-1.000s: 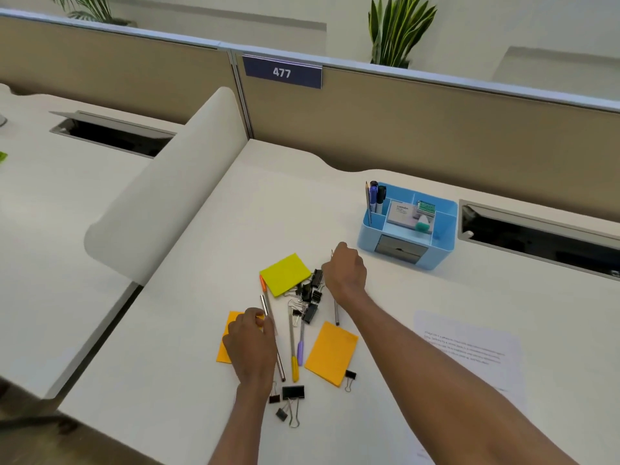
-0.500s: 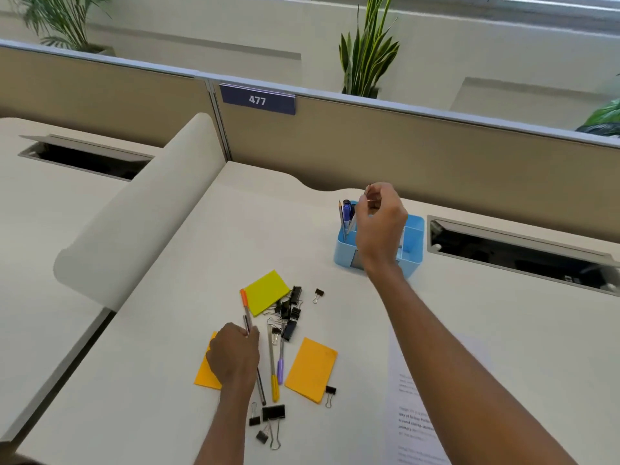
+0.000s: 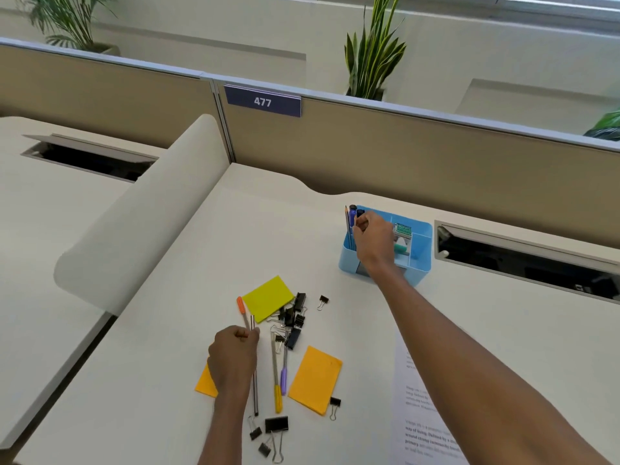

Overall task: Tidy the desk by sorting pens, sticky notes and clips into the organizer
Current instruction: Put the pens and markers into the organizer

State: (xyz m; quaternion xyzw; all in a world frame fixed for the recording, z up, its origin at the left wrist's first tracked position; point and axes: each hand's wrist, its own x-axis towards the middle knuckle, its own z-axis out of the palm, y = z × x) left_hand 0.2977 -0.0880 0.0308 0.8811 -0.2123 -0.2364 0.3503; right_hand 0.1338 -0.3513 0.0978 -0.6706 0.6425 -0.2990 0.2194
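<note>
My right hand (image 3: 372,245) is over the blue organizer (image 3: 416,263), fingers pinched together at its pen slot; can't tell what they hold. My left hand (image 3: 233,359), nearer me than the organizer, is closed on a dark pen (image 3: 255,394). Sticky notes (image 3: 268,298), binder clips (image 3: 295,317) and more pens (image 3: 275,374) lie loose beside it.

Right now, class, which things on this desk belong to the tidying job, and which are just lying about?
Job: blue organizer, pens, yellow sticky pad, orange sticky pads, binder clips.
Lying about: printed sheet, number plate, plants.
</note>
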